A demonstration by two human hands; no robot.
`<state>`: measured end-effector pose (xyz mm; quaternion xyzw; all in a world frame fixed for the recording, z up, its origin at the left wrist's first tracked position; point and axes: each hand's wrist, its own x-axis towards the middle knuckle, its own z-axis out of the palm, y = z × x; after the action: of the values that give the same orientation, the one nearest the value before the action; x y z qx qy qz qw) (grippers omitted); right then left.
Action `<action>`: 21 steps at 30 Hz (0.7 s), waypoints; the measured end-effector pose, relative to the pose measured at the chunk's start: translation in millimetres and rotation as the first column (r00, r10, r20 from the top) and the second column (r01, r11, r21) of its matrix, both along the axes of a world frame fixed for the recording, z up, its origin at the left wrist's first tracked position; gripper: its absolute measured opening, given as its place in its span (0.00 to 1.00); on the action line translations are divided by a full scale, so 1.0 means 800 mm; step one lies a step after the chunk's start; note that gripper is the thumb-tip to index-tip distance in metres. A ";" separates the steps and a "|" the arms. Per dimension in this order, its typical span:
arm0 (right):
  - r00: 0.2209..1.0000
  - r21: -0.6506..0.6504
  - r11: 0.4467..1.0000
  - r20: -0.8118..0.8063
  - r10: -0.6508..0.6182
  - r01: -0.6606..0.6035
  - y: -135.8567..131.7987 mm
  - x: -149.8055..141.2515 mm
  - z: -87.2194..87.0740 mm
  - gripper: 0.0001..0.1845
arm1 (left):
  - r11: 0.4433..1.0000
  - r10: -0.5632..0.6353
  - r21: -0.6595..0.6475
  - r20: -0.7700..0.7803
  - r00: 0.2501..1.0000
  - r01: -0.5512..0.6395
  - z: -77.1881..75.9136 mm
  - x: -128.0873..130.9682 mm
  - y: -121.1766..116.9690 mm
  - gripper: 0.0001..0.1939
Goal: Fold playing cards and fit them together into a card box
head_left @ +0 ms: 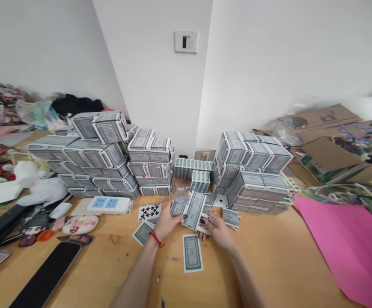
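Note:
My left hand (169, 220), with a red cord at its wrist, is closed on grey-backed playing cards (194, 208) tilted up over the table. Thumb and fingers of my right hand (220, 231) pinch a face card (203, 225) whose picture side shows, right beside them. Below both hands a single playing card (192, 253) lies back up. Near my left wrist are a ten of clubs (150, 211), face up, and a back-up card (142, 233). A small pile of cards (231, 218) lies to the right of my right hand.
Tall stacks of card blocks stand at the left (92, 152) and right (258, 186), with green-edged decks (194, 166) between them. A power strip (108, 205) and a black phone (46, 276) lie left. Pink paper (346, 248) and cardboard boxes (330, 160) occupy the right.

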<state>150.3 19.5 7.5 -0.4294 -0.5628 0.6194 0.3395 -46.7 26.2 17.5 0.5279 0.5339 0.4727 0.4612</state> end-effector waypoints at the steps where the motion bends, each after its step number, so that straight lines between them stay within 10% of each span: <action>1: 1.000 0.001 1.000 -0.001 -0.007 0.007 0.000 -0.001 0.000 0.15 | 1.000 -0.001 -0.017 0.007 1.000 0.001 -0.001 0.001 0.000 0.22; 21: 0.983 -0.087 0.984 -0.081 -0.164 0.157 0.002 -0.008 0.003 0.17 | 0.987 0.149 -0.067 0.040 0.988 -0.146 0.007 0.012 -0.001 0.23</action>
<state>143.9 20.7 9.6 -0.4588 -0.4856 0.6304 0.3953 -36.9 25.7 22.7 0.4613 0.5760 0.4999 0.4533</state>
